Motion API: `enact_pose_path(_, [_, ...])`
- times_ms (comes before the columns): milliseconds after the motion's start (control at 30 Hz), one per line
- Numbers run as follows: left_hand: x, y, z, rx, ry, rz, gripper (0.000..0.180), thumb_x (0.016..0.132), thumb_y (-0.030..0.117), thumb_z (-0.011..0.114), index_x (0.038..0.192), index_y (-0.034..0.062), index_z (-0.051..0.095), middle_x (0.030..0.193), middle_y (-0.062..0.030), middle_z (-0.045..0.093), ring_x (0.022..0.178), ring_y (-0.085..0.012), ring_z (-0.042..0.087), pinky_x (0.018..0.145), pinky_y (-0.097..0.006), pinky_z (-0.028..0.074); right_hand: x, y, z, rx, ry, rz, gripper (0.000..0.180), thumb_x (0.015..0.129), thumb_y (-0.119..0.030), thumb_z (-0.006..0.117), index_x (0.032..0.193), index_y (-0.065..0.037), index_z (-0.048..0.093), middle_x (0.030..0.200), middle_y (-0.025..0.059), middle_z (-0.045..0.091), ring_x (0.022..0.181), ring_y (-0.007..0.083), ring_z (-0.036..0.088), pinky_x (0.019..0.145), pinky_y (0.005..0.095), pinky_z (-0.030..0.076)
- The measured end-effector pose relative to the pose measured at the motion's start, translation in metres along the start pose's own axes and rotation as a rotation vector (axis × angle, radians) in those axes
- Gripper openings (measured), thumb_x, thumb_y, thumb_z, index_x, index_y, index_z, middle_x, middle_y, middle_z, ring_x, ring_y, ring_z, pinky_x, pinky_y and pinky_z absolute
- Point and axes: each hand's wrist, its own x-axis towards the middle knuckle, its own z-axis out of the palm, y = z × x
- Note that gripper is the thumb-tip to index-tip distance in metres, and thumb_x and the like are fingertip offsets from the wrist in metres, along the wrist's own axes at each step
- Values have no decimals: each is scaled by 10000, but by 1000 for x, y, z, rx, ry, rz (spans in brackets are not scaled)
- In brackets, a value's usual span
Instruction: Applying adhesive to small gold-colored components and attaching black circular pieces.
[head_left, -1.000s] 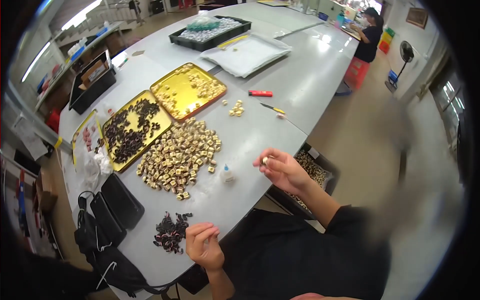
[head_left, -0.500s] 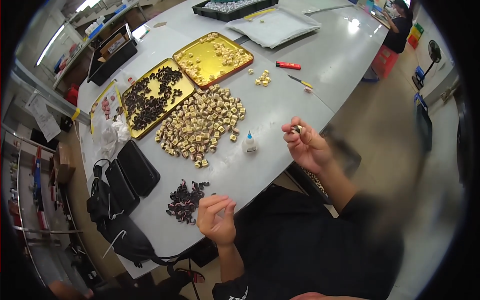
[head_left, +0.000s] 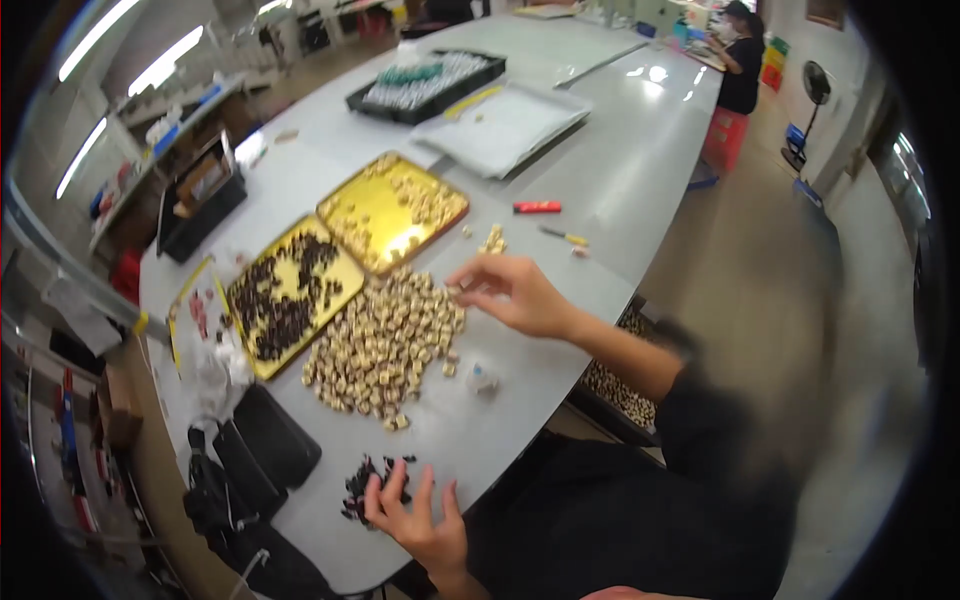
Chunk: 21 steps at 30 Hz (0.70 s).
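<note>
From the head view, the right hand (head_left: 515, 295) reaches to the far edge of the heap of pale gold pieces (head_left: 385, 345) on the grey surface (head_left: 620, 180), fingers narrowed, grip unclear. The left hand (head_left: 420, 515) lies spread, fingers wide, on the small dark pile (head_left: 365, 480).

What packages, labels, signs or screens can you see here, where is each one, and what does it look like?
Clear plastic bag: table's left edge, beside the gold tray of dark pieces; crumpled, whitish.
Framed picture: far wall, top right; dark rectangular frame, content too small to tell.
No screens show.
</note>
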Motion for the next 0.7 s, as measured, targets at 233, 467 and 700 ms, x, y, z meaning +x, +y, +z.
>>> enact_pose_path(233, [-6,-108,34,117,14,-154,365,636,131,768,985,88,670,1172,-77,546,1127,-339,387,961,-438,313,24,42,56,-338,-34,-69,454,798,134,461,1211,-51,499,1245,91,513,1029,193,579,848,290,461])
enact_pose_path(467, [-11,-149,41,17,19,-144,361,589,139,789,937,123,693,1101,-34,574,1050,-281,412,904,-382,331,-28,56,98,-123,-204,-27,469,719,48,632,1172,-5,522,1233,135,522,1019,215,555,874,320,432])
enact_pose_path(700, [-9,-147,41,94,-85,-125,269,628,110,756,888,112,686,1040,5,575,957,-241,411,828,-360,341,-32,71,125,-125,-311,-54,434,685,48,671,1105,13,568,1133,143,587,1007,221,561,874,308,430])
